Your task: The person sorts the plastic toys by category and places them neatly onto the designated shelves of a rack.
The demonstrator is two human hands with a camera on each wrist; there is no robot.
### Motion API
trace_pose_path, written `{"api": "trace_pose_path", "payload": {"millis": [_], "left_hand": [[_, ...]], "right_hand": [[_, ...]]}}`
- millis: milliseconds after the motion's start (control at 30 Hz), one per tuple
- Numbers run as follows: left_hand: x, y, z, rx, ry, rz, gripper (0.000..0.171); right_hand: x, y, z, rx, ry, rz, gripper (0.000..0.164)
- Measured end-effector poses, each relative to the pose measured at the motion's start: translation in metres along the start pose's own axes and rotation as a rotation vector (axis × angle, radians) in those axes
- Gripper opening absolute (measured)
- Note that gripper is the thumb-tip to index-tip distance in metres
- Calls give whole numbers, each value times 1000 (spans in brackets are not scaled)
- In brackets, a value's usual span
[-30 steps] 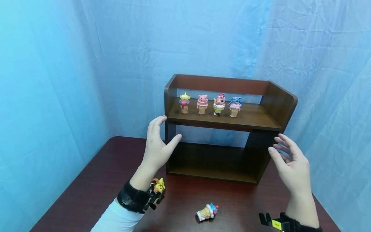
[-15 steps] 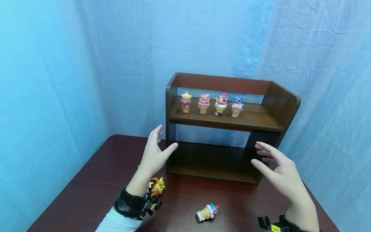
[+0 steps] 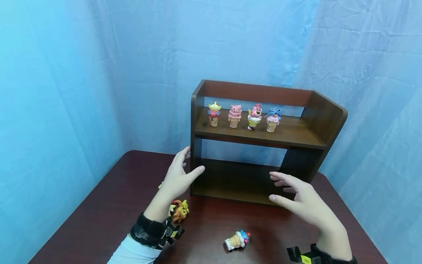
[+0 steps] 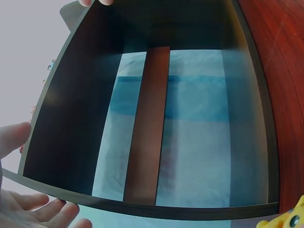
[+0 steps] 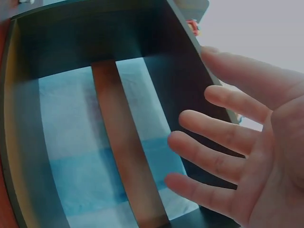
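A dark brown two-tier wooden shelf (image 3: 260,139) stands on the table. My left hand (image 3: 178,179) is beside its left side panel, thumb spread from the fingers, holding nothing. In the left wrist view, the fingers (image 4: 61,213) lie outside that panel and the thumb is near the upper board's front edge. My right hand (image 3: 301,200) hovers before the lower tier's right part with its fingers spread and nothing in them. Small ice-cream-cone figurines stand in a row on the upper tier: a yellow-headed one (image 3: 214,114), a pink one (image 3: 234,116), a pink bear (image 3: 254,116) and a blue-topped one (image 3: 273,120).
A cone figurine (image 3: 237,240) with a blue and white top lies on its side on the table (image 3: 211,227). A yellow and orange figurine (image 3: 180,211) is by my left wrist, partly hidden. Blue cloth (image 3: 151,73) hangs behind and at both sides.
My right hand has moved left and down from beside the shelf's right side to before its lower tier. My left hand has lowered slightly. The view has shifted a little; the figurines stay put.
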State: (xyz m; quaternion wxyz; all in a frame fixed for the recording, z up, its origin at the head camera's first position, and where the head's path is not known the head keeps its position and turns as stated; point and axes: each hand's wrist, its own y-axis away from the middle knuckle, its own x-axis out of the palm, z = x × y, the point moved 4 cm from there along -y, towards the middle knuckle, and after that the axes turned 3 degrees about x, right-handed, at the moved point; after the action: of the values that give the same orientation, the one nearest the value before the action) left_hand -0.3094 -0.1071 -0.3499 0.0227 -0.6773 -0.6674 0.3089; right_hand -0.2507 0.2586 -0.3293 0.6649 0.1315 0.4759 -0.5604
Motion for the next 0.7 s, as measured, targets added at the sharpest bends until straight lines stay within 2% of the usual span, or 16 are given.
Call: {"api": "trace_pose_path", "payload": {"millis": [400, 700], "left_hand": [[2, 1, 4, -1, 7, 33, 87], [3, 1, 6, 25, 11, 32, 87]], "right_hand": [[33, -9, -3, 25, -96, 247, 69], [63, -10, -4, 11, -47, 413, 72]]}}
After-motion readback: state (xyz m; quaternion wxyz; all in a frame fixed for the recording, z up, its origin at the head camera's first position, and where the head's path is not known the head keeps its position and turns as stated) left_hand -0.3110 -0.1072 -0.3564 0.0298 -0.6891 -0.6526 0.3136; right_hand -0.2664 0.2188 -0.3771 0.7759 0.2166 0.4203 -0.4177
